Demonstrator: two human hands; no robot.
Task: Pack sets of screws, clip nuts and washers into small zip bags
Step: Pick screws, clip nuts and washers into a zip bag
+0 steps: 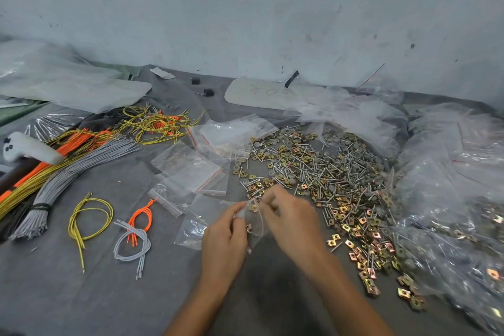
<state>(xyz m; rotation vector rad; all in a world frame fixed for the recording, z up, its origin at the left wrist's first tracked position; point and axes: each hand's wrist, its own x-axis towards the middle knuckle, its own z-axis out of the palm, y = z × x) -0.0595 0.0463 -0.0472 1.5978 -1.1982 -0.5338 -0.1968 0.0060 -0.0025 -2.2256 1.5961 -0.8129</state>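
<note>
While between fingers (241, 208) of left hand (225, 240) and right hand (293, 219), zip bag (256, 226).

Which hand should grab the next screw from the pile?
Probably the right hand. It sits beside the pile of screws, clip nuts and washers, while the left hand grips the small zip bag farther from the pile.

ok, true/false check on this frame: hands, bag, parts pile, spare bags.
1. The left hand and right hand both hold one small zip bag. True.
2. That bag is empty. False: a clip nut shows inside it.
3. All loose parts lie left of the hands. False: the hardware pile spreads ahead and to the right.
4. Spare zip bags lie flat beyond the left hand. True.
</note>
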